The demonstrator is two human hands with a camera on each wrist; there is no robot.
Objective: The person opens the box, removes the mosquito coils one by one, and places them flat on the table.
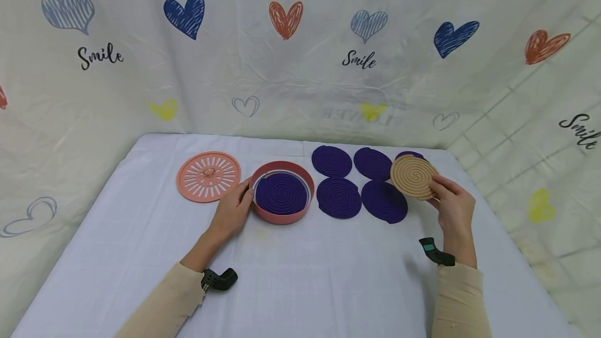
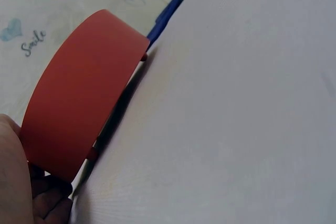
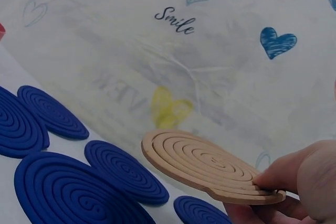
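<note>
My left hand grips the left side of a round red mosquito coil holder. The left wrist view shows the holder's outer wall, with the thumb by its rim and fingers curled low. Inside the holder lies a dark blue mosquito coil. Above the table at the right, my right hand pinches a tan mosquito coil by its edge. In the right wrist view the thumb is on top of this tan coil and fingers are beneath it.
Several blue coils lie flat in two rows between the hands, among them a near one and a far one. A slotted salmon-pink lid rests left of the holder. White cloth covers the table; a printed curtain hangs behind.
</note>
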